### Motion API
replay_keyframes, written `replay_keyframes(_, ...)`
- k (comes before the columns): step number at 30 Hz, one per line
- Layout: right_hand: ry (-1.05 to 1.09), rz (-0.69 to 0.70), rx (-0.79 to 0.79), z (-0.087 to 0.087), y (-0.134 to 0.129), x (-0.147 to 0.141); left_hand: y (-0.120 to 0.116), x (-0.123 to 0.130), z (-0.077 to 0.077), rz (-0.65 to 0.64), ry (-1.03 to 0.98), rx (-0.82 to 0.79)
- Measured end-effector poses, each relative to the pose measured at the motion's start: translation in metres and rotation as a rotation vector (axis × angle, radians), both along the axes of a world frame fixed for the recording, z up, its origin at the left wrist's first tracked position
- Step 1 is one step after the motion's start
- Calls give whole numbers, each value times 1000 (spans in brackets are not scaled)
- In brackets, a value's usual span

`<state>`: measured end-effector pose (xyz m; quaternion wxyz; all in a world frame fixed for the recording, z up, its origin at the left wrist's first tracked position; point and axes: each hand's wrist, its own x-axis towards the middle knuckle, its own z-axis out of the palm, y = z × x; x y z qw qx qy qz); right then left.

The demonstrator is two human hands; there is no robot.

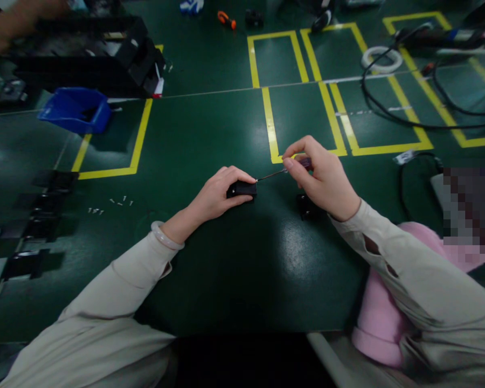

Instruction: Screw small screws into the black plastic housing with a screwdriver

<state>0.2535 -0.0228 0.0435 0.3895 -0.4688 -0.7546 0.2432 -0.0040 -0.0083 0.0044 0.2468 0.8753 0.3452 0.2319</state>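
Black block (244, 188) pinched by left hand (222, 193), screwdriver (272, 174) by right (316, 175), screws (96, 210) beside.

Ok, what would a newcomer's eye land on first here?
Probably the centre: the left hand holds a small black part, and the right hand a thin driver with its tip at the part's right end. Next, the yellow tape outlines beyond the hands on the green table, and the blue bin at far left.
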Motion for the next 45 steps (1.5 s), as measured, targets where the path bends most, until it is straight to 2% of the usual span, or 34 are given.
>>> replay_keyframes(45, -13, 9, 4, 2, -2, 0, 0, 0, 0, 2, -2, 13)
